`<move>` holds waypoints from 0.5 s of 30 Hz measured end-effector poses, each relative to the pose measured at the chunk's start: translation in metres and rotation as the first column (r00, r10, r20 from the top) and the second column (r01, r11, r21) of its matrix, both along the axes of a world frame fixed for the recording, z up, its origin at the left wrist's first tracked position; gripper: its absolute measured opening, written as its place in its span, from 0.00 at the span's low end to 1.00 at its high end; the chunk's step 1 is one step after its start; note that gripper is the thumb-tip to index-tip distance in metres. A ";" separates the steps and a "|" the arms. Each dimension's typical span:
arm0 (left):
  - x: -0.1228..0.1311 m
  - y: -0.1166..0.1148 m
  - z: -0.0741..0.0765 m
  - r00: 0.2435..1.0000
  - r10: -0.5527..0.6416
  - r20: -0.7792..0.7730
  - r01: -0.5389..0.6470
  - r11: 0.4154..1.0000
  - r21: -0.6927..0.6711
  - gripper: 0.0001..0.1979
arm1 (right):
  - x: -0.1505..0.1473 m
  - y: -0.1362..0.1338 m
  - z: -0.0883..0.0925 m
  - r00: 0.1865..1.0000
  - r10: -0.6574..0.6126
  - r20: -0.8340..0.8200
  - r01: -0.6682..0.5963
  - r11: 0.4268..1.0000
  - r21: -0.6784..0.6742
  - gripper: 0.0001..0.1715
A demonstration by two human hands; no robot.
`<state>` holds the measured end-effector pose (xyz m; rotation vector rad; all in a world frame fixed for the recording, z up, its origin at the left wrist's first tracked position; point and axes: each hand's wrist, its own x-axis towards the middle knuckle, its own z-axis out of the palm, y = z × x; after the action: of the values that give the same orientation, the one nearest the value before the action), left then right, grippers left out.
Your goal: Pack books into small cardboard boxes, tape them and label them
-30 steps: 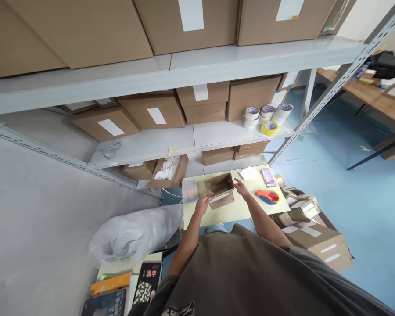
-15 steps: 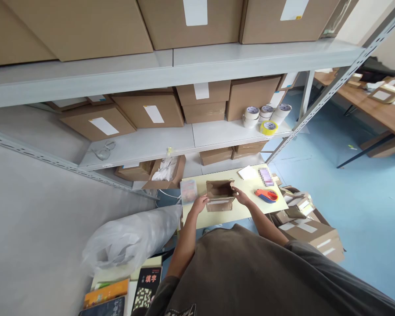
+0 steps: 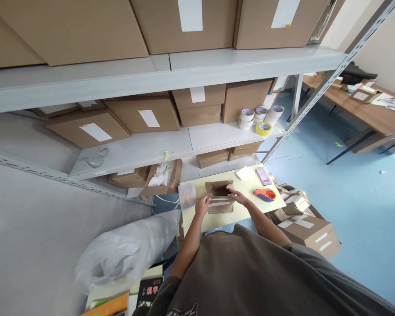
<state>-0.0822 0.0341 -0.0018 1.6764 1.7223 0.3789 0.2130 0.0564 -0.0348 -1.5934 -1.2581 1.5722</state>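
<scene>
1. Cardboard box (image 3: 219,191) is sitting open-topped on the cream table (image 3: 239,210) in the head view, showing a white strip (image 3: 221,202).
2. Left hand (image 3: 203,205) is gripping its left edge; right hand (image 3: 237,196) is touching its right rim, how firmly I cannot tell.
3. Black book (image 3: 150,291) is displaying "填字".
</scene>
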 end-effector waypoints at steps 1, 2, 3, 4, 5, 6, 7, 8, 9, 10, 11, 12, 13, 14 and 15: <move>0.002 -0.001 0.001 1.000 0.005 -0.022 -0.005 1.000 0.008 0.14 | 0.001 -0.002 0.001 1.000 0.007 0.011 -0.007 1.000 0.002 0.47; 0.004 -0.002 0.002 0.999 0.013 -0.042 -0.013 1.000 0.018 0.14 | 0.001 -0.004 0.002 1.000 0.011 0.016 -0.011 1.000 0.009 0.48; 0.006 -0.004 0.002 0.998 0.022 -0.060 -0.021 0.999 0.028 0.15 | 0.001 -0.007 0.003 1.000 0.006 0.010 -0.006 1.000 0.020 0.49; 0.007 -0.005 0.003 0.997 0.030 -0.072 -0.027 0.999 0.034 0.15 | 0.001 -0.010 0.004 1.000 -0.012 -0.005 0.013 0.999 0.032 0.49; 0.007 -0.006 0.003 0.996 0.035 -0.077 -0.032 0.999 0.036 0.15 | 0.000 -0.013 0.004 0.999 -0.044 -0.024 0.045 0.998 0.040 0.48; 0.007 -0.007 0.003 0.996 0.040 -0.077 -0.037 0.999 0.035 0.15 | -0.001 -0.017 0.004 0.996 -0.082 -0.041 0.084 0.996 0.040 0.47; 0.006 -0.007 0.003 0.996 0.044 -0.071 -0.042 0.999 0.032 0.15 | -0.002 -0.021 0.003 0.991 -0.120 -0.052 0.122 0.992 0.037 0.46; 0.006 -0.007 0.003 0.997 0.049 -0.062 -0.047 0.998 0.030 0.14 | -0.003 -0.025 0.002 0.987 -0.151 -0.054 0.153 0.988 0.034 0.45; 0.005 -0.007 0.002 0.997 0.057 -0.050 -0.055 0.998 0.032 0.14 | -0.005 -0.029 0.001 0.984 -0.172 -0.046 0.174 0.984 0.040 0.44; 0.005 -0.007 0.001 0.997 0.069 -0.042 -0.067 0.997 0.035 0.15 | -0.006 -0.031 0.000 0.983 -0.180 -0.028 0.182 0.982 0.054 0.43; 0.005 -0.006 0.000 0.996 0.086 -0.038 -0.085 0.996 0.038 0.17 | -0.008 -0.033 -0.001 0.984 -0.181 -0.001 0.180 0.981 0.076 0.40; 0.005 -0.005 -0.001 0.994 0.106 -0.039 -0.104 0.994 0.038 0.20 | -0.010 -0.034 -0.002 0.984 -0.177 0.034 0.173 0.980 0.098 0.37; 0.006 -0.004 -0.002 0.991 0.123 -0.047 -0.122 0.992 0.034 0.25 | -0.011 -0.034 -0.003 0.981 -0.178 0.074 0.169 0.979 0.115 0.35; 0.007 -0.002 -0.003 0.989 0.136 -0.059 -0.134 0.991 0.029 0.29 | -0.013 -0.033 -0.004 0.976 -0.185 0.114 0.171 0.977 0.126 0.33; 0.008 0.000 -0.003 0.987 0.142 -0.075 -0.140 0.990 0.025 0.33 | -0.015 -0.033 -0.006 0.967 -0.204 0.153 0.184 0.974 0.131 0.32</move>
<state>-0.0741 0.0338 -0.0051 1.6056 1.9057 0.4026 0.1976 0.0231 -0.0404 -1.7428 -1.2130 1.2458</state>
